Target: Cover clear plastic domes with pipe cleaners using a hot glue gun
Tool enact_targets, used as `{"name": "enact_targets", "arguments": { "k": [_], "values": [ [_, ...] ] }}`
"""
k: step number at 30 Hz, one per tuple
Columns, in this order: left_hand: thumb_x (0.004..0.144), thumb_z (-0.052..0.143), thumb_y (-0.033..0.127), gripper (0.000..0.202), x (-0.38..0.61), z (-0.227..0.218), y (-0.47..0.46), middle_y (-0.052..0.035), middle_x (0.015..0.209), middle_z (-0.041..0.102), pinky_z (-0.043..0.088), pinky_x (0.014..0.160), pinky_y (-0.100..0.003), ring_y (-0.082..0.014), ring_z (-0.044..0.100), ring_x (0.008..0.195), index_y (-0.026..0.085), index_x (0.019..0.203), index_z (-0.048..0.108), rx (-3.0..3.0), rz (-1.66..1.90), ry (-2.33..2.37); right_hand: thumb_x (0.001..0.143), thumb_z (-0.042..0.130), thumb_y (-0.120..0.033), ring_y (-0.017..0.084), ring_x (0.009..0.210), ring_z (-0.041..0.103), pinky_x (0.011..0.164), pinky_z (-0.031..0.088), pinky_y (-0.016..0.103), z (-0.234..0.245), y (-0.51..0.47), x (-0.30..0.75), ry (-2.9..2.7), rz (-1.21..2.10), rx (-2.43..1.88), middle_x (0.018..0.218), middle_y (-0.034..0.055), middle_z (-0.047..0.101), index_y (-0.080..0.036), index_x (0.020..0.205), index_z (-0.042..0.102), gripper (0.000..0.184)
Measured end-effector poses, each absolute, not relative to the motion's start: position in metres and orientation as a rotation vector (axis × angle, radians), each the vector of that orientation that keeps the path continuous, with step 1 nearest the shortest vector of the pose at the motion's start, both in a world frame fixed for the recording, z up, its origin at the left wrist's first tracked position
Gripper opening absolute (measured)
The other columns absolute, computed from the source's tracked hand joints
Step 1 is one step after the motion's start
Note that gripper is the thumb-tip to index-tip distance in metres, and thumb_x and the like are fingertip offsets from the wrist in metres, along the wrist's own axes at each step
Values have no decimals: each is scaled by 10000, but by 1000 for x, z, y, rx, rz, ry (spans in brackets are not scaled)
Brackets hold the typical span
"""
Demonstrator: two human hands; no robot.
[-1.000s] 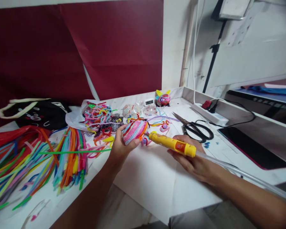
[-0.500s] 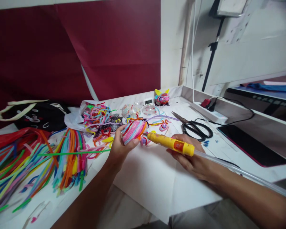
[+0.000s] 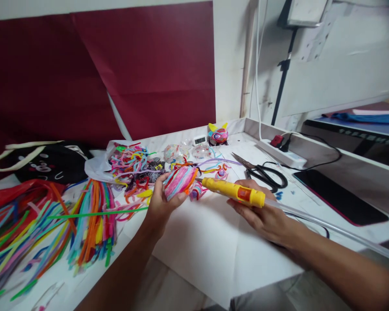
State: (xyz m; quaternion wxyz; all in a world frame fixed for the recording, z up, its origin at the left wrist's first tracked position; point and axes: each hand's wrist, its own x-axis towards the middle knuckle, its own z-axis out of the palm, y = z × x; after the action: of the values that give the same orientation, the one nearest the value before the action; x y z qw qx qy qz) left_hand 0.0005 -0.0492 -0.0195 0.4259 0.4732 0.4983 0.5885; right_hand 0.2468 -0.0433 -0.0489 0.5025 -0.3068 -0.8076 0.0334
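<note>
My left hand (image 3: 160,201) grips a ball wrapped in pink, blue and orange pipe cleaners (image 3: 180,181), held just above the white table (image 3: 207,250). My right hand (image 3: 262,216) is closed round a yellow glue gun (image 3: 235,192) with a clear glue stick (image 3: 327,228) trailing out of its back. The gun's nozzle points left and sits right at the ball's right side. A small pink and purple curled piece (image 3: 197,191) lies under the nozzle.
Long coloured pipe cleaners (image 3: 52,229) are spread at the left by a red bag (image 3: 16,192) and a black tote (image 3: 42,162). Cut scraps (image 3: 132,164), clear domes (image 3: 176,152), a finished figure (image 3: 218,134), scissors (image 3: 262,172), a power strip (image 3: 283,157) and a dark phone (image 3: 340,196) lie beyond.
The view has drifted slightly. Both hands keep their grips, with the glue gun's nozzle still at the ball.
</note>
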Motion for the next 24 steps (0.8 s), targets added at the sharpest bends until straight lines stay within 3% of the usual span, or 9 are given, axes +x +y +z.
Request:
{"name": "enact_targets", "arguments": {
  "k": [10,14,24],
  "values": [
    [559,825,386,803,-2,-20,-49,-43,1149,635,468,807,-281,-231,606,1016,233,1259,462,1171,1446,1213,950,524,-301,238,884,670,743,572,379,-50,-43,248,-1966,148,-782,1046,71,672,-232,1056,578,138],
    [568,811,381,785,-3,-21,-49,-58,1160,634,476,821,-313,-270,611,1055,233,1258,468,1198,1432,1192,962,496,-343,221,852,669,740,571,349,-46,-45,249,-1977,142,-864,1047,73,671,-211,976,606,173],
    [570,801,352,776,-5,-23,-49,-55,1175,638,482,828,-317,-275,613,1073,249,1266,475,1187,1435,1138,945,520,-378,222,840,662,715,565,322,-42,-46,247,-1920,314,-968,1034,94,646,-187,999,599,213]
  ]
}}
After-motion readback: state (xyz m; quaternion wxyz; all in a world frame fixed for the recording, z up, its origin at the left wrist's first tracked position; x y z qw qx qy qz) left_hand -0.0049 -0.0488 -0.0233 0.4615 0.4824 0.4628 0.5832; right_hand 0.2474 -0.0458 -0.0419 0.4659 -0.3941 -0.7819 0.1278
